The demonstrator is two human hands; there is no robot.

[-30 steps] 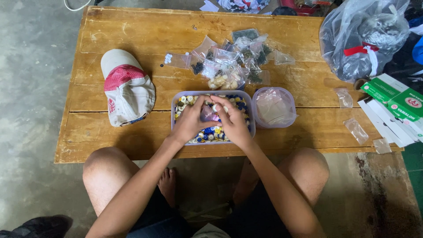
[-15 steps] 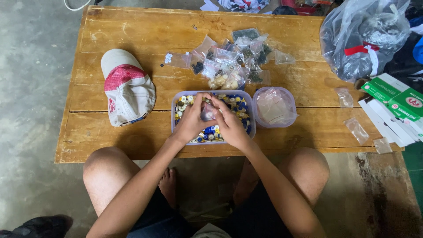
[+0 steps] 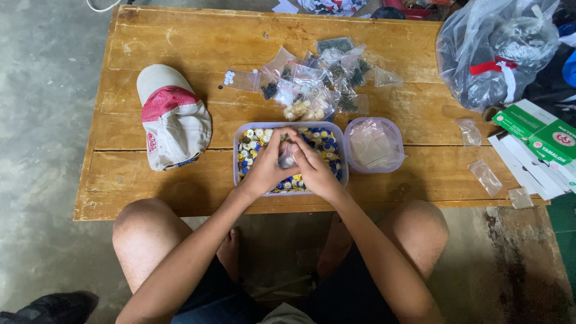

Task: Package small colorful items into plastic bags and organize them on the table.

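My left hand (image 3: 266,166) and my right hand (image 3: 313,170) meet over a clear rectangular tub (image 3: 237,157) full of small blue, yellow and white round pieces. Both hands pinch a small clear plastic bag (image 3: 287,158) between them, just above the pieces. The tub stands near the front edge of a low wooden table (image 3: 180,42). My bare knees show below the table edge.
A round clear tub (image 3: 374,144) with empty bags stands right of the rectangular tub. Behind lies a pile of small filled bags (image 3: 318,84). A white and red cap (image 3: 173,120) rests at left. Loose bags, green boxes (image 3: 540,135) and a large plastic sack (image 3: 498,51) sit at right.
My hands have drawn closer together over the tub, fingers now closed around the small bag. Nothing else on the table has moved.
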